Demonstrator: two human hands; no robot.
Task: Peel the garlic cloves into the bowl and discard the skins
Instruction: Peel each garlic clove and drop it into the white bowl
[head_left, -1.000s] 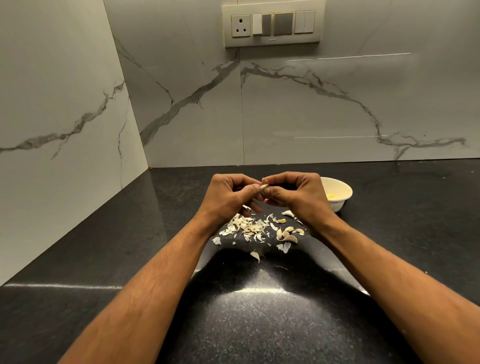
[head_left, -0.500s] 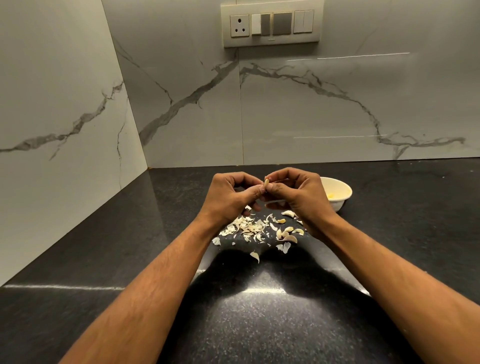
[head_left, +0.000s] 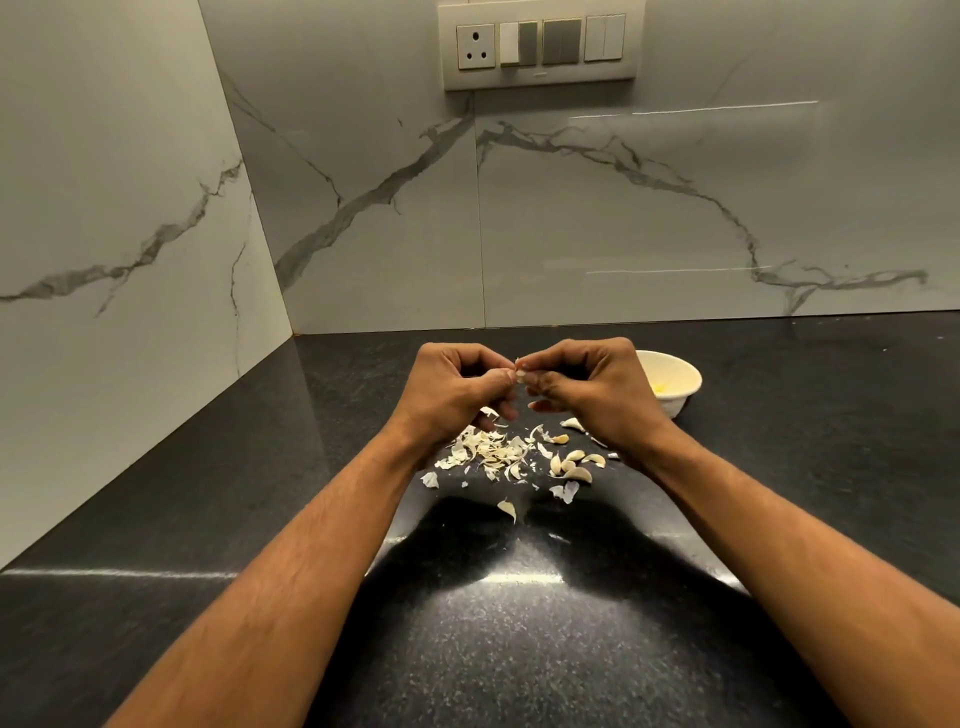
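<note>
My left hand (head_left: 452, 395) and my right hand (head_left: 592, 389) meet above the black counter, fingertips pinched together on one small garlic clove (head_left: 519, 368), mostly hidden by the fingers. Below them lies a heap of pale garlic skins (head_left: 488, 452). Several unpeeled cloves (head_left: 574, 465) sit just right of the heap. A small white bowl (head_left: 675, 387) stands behind my right hand, partly hidden by it, with something yellowish inside.
The black speckled counter (head_left: 519, 649) runs into a corner of marble-patterned walls at the left and back. A switch panel (head_left: 540, 44) with a socket is on the back wall. A stray skin (head_left: 508, 508) lies nearer to me.
Both hands stay pinched on the clove and have shifted only slightly, the fingers working at its tip. The heap and bowl have not moved.
</note>
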